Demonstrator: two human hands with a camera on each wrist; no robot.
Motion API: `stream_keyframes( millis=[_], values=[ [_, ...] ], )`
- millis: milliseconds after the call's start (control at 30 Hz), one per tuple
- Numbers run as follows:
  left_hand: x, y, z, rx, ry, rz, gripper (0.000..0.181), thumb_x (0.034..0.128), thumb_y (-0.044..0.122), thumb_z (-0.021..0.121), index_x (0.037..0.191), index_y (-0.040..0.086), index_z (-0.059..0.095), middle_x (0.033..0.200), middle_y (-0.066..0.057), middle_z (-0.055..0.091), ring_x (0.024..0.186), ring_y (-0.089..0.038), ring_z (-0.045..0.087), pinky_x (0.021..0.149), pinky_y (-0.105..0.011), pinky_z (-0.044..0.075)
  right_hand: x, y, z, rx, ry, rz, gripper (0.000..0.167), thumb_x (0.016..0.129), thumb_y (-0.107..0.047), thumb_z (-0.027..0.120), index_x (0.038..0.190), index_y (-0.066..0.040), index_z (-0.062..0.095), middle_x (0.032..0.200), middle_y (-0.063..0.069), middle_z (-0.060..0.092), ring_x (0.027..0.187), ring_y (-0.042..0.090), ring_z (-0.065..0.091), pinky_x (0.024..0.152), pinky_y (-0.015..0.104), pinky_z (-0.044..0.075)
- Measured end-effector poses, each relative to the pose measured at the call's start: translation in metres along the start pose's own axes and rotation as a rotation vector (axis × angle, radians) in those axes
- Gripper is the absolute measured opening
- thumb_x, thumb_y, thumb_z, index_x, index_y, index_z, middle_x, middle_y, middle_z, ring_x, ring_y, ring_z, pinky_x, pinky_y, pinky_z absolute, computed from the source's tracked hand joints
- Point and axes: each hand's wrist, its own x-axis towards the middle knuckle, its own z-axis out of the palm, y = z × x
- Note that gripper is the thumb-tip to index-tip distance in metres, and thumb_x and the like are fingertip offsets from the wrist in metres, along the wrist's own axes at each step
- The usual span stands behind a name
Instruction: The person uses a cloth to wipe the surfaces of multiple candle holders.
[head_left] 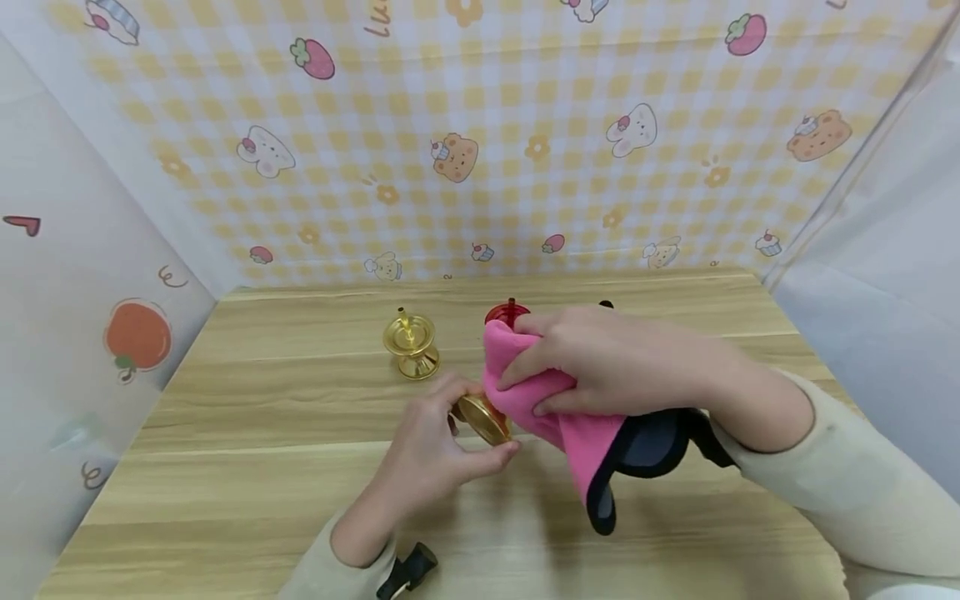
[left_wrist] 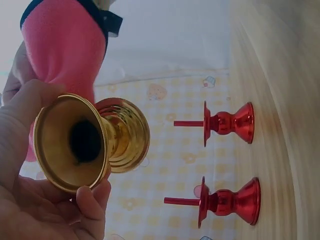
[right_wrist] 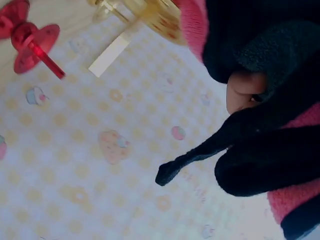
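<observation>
My left hand (head_left: 431, 450) grips a shiny gold candle holder (head_left: 483, 419) by its flared base, tilted so that the hollow underside (left_wrist: 75, 145) faces the left wrist camera. A pink cloth with black edging (head_left: 536, 396) is bunched in my right hand (head_left: 622, 362), up against the far side of that candle holder. Folds of the cloth hide the exact contact, and its dark side hangs down below the right wrist. Behind the left hand, a second gold candle holder (head_left: 412, 342) stands upright on the table.
Two red candle holders with thin spikes, one nearer (left_wrist: 232, 200) and one beyond (left_wrist: 232, 122), stand upright on the wood-grain table (head_left: 300, 417). In the head view the cloth and right hand cover most of them. A checked cloth backdrop (head_left: 525, 192) rises behind.
</observation>
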Motion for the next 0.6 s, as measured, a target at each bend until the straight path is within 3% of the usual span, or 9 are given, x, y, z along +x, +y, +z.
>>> stream_keyframes(
  millis=[200, 367, 467, 600],
  values=[
    [-0.001, 0.002, 0.003, -0.015, -0.044, -0.019, 0.041, 0.0679, 0.028, 0.089, 0.101, 0.02, 0.066, 0.088, 0.01, 0.059, 0.07, -0.006, 0.053, 0.06, -0.02, 0.049, 0.008, 0.002, -0.006, -0.065, -0.049, -0.037, 0.024, 0.086, -0.02, 0.077, 0.109, -0.027, 0.076, 0.11, -0.003, 0.066, 0.089, 0.009, 0.056, 0.07, 0.021, 0.05],
    [-0.001, 0.002, 0.004, -0.135, -0.114, -0.035, 0.038, 0.07, 0.021, 0.088, 0.099, 0.016, 0.065, 0.091, 0.006, 0.063, 0.076, -0.003, 0.063, 0.069, -0.023, 0.059, 0.018, 0.005, -0.011, -0.123, -0.155, -0.02, 0.022, 0.086, -0.017, 0.077, 0.103, -0.03, 0.077, 0.114, -0.004, 0.064, 0.095, 0.012, 0.057, 0.073, 0.024, 0.051],
    [-0.002, 0.001, 0.004, -0.18, -0.154, -0.036, 0.037, 0.0714, 0.021, 0.088, 0.101, 0.014, 0.066, 0.093, 0.005, 0.064, 0.079, -0.003, 0.065, 0.072, -0.027, 0.061, 0.028, 0.006, -0.016, -0.11, -0.238, -0.025, 0.023, 0.086, -0.013, 0.075, 0.1, -0.031, 0.077, 0.105, -0.008, 0.063, 0.092, 0.011, 0.056, 0.073, 0.025, 0.051],
    [-0.002, 0.0, 0.005, -0.184, -0.167, -0.035, 0.037, 0.0722, 0.023, 0.087, 0.102, 0.015, 0.066, 0.093, 0.005, 0.063, 0.082, -0.004, 0.064, 0.072, -0.026, 0.061, 0.039, 0.012, -0.02, -0.038, -0.312, -0.03, 0.023, 0.085, -0.013, 0.076, 0.1, -0.03, 0.078, 0.105, -0.013, 0.069, 0.103, 0.01, 0.06, 0.078, 0.024, 0.052]
  ],
)
